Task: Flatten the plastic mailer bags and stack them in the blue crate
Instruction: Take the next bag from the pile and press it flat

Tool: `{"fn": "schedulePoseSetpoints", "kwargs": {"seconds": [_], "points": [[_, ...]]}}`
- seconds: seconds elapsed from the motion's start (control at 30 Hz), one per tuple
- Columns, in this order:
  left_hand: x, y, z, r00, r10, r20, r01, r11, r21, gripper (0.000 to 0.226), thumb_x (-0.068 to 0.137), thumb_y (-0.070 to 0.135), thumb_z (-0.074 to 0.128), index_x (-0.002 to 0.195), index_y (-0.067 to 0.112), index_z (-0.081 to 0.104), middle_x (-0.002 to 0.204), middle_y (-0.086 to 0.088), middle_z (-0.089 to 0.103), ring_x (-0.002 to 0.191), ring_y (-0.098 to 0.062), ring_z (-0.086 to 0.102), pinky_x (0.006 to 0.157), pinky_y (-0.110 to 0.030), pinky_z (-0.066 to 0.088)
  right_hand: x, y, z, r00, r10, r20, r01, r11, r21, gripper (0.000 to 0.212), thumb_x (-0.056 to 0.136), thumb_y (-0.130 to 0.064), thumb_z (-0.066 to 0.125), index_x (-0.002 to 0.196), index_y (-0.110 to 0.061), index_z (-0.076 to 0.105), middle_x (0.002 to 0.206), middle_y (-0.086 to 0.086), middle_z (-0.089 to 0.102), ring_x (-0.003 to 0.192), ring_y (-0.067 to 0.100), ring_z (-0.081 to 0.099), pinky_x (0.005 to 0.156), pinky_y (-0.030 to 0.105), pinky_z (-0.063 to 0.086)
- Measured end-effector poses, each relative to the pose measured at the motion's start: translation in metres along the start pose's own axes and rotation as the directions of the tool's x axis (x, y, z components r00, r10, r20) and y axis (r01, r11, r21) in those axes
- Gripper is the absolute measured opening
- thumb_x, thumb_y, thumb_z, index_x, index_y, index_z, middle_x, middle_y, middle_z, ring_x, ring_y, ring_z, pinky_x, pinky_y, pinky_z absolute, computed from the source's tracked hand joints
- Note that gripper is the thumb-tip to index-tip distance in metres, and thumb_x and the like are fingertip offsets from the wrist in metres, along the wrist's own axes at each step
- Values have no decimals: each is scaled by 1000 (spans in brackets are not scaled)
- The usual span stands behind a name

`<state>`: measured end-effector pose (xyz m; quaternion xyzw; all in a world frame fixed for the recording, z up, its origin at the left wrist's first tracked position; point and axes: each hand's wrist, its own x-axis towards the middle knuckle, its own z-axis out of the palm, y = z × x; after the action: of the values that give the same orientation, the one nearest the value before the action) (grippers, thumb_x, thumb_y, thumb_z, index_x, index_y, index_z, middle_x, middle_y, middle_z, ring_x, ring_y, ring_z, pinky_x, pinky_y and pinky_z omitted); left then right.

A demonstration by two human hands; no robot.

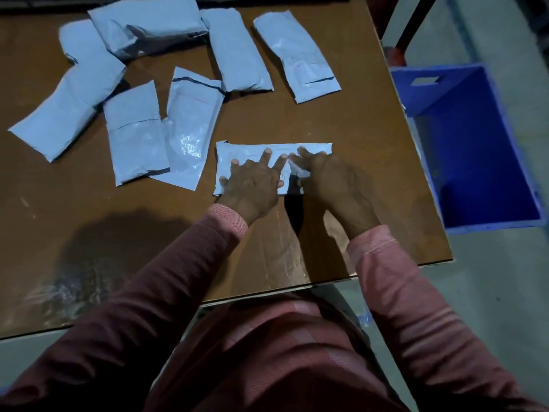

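Blue crate (475,138) sits off the right edge of the table (362,120). Our left hand (252,185) and right hand (329,182) press flat, fingers wide, on the bag (237,151) lying sideways; the right hand is nearer.

The light is dim and cool, and everything looks soft and a little grainy. A broad, blurred shadow of me lies on the brown table (89,203) ahead of my left sleeve (178,263), and a harder dark wedge sits between my hands. Pale sheen streaks the tabletop near its close edge, and one grey mailer bag (190,138) shows a crinkled glint. My left hand (252,185) reads fairly sharp; my right hand (329,179) is smeared. The blue crate (463,120) glows oversaturated, and the wide lens bows the table's edges. The far top strip falls to black.
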<state>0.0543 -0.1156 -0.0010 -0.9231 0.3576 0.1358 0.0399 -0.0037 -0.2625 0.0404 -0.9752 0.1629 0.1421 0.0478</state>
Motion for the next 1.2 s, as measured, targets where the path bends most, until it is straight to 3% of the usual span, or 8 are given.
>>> {"fn": "schedulePoseSetpoints", "kwargs": {"seconds": [0.1, 0.2, 0.43, 0.57, 0.63, 0.8, 0.97, 1.2], "points": [[1, -1, 0, 1000, -26, -1, 26, 999, -37, 67, 109, 30, 46, 166, 22, 13, 172, -14, 13, 138, -47, 49, 117, -70, 31, 5, 2, 9, 973, 50, -226, -27, 994, 105, 45, 102, -20, 55, 146, -9, 49, 151, 17, 49, 137, 37, 48, 97, 41, 43], [1, 1, -1, 1000, -19, -5, 19, 1000, -22, 66, 109, 30, 45, 166, 22, 12, 172, -14, 12, 135, -42, 52, 119, -67, 29, 11, 2, 48, 972, -116, -206, 146, 979, 139, 54, 107, -24, 42, 156, -2, 34, 165, 21, 26, 153, 41, 22, 124, 54, 16], [3, 3, -5, 999, -32, 40, 31, 1000, 2, 66, 110, 29, 45, 166, 23, 12, 173, -13, 12, 131, -44, 53, 119, -66, 30, 15, -6, 82, 943, -28, -331, 119, 959, 259, 55, 108, -28, 25, 159, -7, 29, 167, 19, 23, 156, 40, 15, 128, 52, 12], [-3, -4, -23, 999, -34, -32, 33, 999, -26, 55, 108, 29, 50, 160, 23, 34, 159, -14, 43, 128, -38, 55, 102, -49, 47, 14, -3, 78, 949, -53, -312, 135, 959, 250, 54, 109, -25, 31, 159, -6, 29, 165, 22, 24, 154, 44, 16, 126, 54, 14], [-4, 2, -33, 971, -199, -132, 189, 979, -82, 40, 105, 17, 50, 146, 16, 53, 141, -16, 57, 125, -37, 56, 94, -45, 48, 15, -3, 75, 951, -60, -304, 140, 959, 248, 54, 108, -23, 36, 159, -6, 29, 165, 23, 24, 154, 45, 17, 126, 54, 14], [22, 9, 1, 907, -307, -287, 247, 942, -229, 59, 109, 44, 27, 165, 26, 21, 172, -18, 9, 159, -40, 2, 124, -66, 7, 14, -2, 74, 946, -63, -318, 155, 949, 273, 53, 108, -20, 36, 158, -4, 31, 165, 22, 24, 155, 43, 16, 127, 53, 13], [38, -2, 34, 894, -321, -311, 253, 937, -241, 61, 105, 66, 11, 163, 48, 9, 174, -6, -6, 159, -39, -8, 109, -85, 0, 13, 0, 77, 935, -51, -352, 157, 947, 279, 56, 106, -26, 30, 158, -5, 33, 164, 21, 27, 155, 42, 18, 127, 53, 15], [42, -2, 42, 884, -315, -346, 242, 941, -238, 67, 100, 77, 12, 162, 51, 13, 175, -5, -5, 158, -44, -8, 108, -86, 1, 18, 3, 89, 910, -63, -409, 182, 948, 260, 55, 108, -24, 26, 158, -4, 32, 165, 19, 27, 156, 37, 18, 127, 51, 13]]}}
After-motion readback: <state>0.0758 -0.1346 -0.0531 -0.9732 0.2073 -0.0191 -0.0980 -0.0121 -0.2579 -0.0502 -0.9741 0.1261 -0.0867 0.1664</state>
